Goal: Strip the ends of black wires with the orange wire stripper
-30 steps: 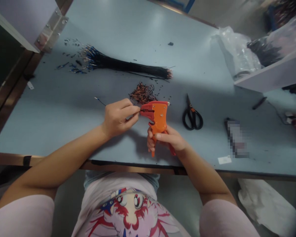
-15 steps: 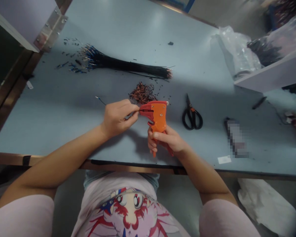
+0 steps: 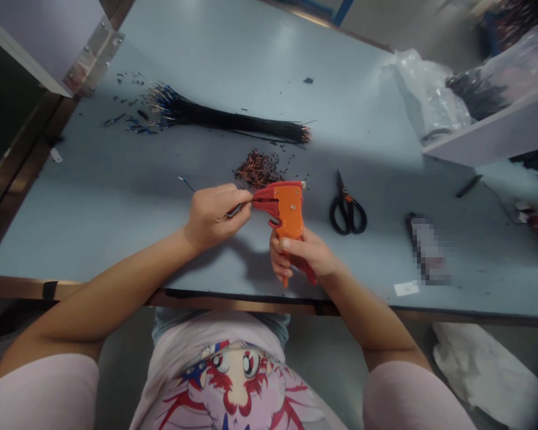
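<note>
My right hand [image 3: 301,254] is wrapped round the handles of an orange and red wire stripper [image 3: 289,206], its jaws facing left. Between the closed fingers of my left hand [image 3: 217,215] is a thin black wire [image 3: 188,184]. One end of it, blue and metal-tipped, sticks out behind the hand; the other meets the stripper's jaws. Just behind the tool lies a pile of short copper and black scraps [image 3: 256,169]. Farther back rests a long bundle of black wires [image 3: 233,118], with blue terminals at its left end and bare copper at its right.
Black-handled scissors [image 3: 348,214] lie right of the stripper. Beyond them are a blurred-out dark object [image 3: 428,248] and a white label [image 3: 406,289]. A white panel [image 3: 493,134] with plastic bags [image 3: 430,95] stands at the right; another panel [image 3: 72,45] rises at the back left.
The wire's tipped end behind my left hand has shifted slightly right, towards the stripper. Both hands keep their holds; the stripper's handles are almost unmoved.
</note>
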A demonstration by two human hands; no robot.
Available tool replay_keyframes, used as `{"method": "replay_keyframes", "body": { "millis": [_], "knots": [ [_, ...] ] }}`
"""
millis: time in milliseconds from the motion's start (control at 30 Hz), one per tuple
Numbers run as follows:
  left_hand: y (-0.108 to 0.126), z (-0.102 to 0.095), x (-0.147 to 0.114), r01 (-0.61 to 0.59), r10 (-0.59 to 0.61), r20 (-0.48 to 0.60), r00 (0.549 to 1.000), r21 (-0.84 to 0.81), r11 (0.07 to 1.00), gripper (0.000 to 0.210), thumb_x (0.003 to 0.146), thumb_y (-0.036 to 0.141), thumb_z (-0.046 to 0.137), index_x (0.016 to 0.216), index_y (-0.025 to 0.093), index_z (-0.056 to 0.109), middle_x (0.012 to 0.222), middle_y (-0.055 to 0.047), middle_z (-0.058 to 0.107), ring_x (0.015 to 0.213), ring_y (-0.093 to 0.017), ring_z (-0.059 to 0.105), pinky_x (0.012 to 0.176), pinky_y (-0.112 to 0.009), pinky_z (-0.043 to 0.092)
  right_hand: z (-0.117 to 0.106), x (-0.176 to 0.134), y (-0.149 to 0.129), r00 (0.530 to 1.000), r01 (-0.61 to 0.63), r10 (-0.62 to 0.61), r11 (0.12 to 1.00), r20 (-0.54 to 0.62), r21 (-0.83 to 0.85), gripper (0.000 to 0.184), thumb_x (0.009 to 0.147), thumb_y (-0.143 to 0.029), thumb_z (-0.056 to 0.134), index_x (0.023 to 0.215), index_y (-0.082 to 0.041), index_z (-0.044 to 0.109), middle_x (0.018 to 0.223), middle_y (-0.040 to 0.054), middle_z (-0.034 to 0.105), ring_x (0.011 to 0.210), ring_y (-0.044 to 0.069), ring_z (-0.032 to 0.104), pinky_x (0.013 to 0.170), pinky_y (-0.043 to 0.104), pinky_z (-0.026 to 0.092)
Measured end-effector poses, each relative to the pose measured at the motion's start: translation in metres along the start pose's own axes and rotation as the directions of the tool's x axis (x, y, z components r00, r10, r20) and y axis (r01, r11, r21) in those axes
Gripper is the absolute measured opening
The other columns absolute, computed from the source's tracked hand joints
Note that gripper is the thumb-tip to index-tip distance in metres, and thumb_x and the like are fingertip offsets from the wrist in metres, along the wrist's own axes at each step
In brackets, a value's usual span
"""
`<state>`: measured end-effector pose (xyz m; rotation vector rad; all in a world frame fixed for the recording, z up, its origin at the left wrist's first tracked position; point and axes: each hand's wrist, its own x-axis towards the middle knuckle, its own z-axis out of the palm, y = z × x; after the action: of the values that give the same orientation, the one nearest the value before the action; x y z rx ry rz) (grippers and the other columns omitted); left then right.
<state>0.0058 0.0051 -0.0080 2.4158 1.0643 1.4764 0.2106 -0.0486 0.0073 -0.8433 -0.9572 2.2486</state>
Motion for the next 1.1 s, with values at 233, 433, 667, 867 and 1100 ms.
{"method": "replay_keyframes", "body": {
  "millis": [233, 433, 667, 867, 1100],
  "knots": [
    [-0.003, 0.003, 0.002, 0.053, -0.053, 0.031, 0.998, -0.014, 0.998, 0.010, 0.081, 0.017, 0.056, 0.074, 0.018, 0.062, 0.054, 0.004, 0.050, 0.049, -0.007, 0.043, 0.050, -0.021, 0.032, -0.003, 0.006, 0.004, 0.999, 0.004, -0.002, 0.999, -0.040, 0.048, 0.040, 0.080, -0.046, 0.066, 0.066, -0.018, 0.040, 0.050, -0.0081, 0.039, 0.034, 0.005, 0.035, 0.036, 0.021, 0.042],
    [-0.009, 0.000, 0.005, 0.100, -0.101, 0.003, 0.995, 0.027, 0.995, 0.011, 0.081, 0.019, 0.057, 0.072, 0.019, 0.063, 0.054, 0.004, 0.049, 0.049, -0.008, 0.043, 0.050, -0.023, 0.032, -0.020, 0.002, -0.013, 0.988, 0.046, -0.022, 0.986, -0.151, 0.157, 0.039, 0.079, -0.045, 0.066, 0.069, -0.019, 0.040, 0.053, -0.0080, 0.033, 0.037, 0.006, 0.032, 0.039, 0.022, 0.044],
    [-0.014, -0.005, 0.006, 0.199, -0.202, -0.091, 0.975, -0.038, 0.979, 0.006, 0.079, 0.020, 0.060, 0.073, 0.019, 0.062, 0.059, 0.003, 0.055, 0.051, -0.007, 0.045, 0.050, -0.022, 0.035, -0.026, -0.002, -0.023, 0.977, 0.060, -0.023, 0.984, -0.211, 0.168, 0.030, 0.076, -0.041, 0.068, 0.081, -0.017, 0.051, 0.061, -0.0037, 0.046, 0.049, 0.011, 0.047, 0.054, 0.032, 0.053],
    [-0.008, -0.004, 0.007, 0.169, -0.173, -0.143, 0.974, -0.042, 0.985, 0.005, 0.079, 0.017, 0.059, 0.075, 0.018, 0.061, 0.061, 0.003, 0.054, 0.052, -0.006, 0.043, 0.049, -0.022, 0.034, -0.025, 0.003, -0.007, 0.989, 0.033, -0.016, 0.993, -0.147, 0.112, 0.030, 0.076, -0.035, 0.069, 0.094, -0.013, 0.059, 0.079, 0.0061, 0.062, 0.069, 0.020, 0.063, 0.073, 0.042, 0.054],
    [-0.011, -0.005, 0.005, -0.012, 0.011, -0.186, 0.983, -0.005, 1.000, 0.011, 0.078, 0.012, 0.060, 0.084, 0.021, 0.062, 0.071, 0.001, 0.062, 0.064, -0.011, 0.054, 0.062, -0.026, 0.046, -0.028, 0.003, -0.006, 0.988, 0.062, -0.044, 0.991, -0.149, 0.115, 0.029, 0.077, -0.033, 0.069, 0.095, -0.012, 0.060, 0.080, 0.0060, 0.063, 0.070, 0.019, 0.065, 0.072, 0.040, 0.054]
  ]
}}
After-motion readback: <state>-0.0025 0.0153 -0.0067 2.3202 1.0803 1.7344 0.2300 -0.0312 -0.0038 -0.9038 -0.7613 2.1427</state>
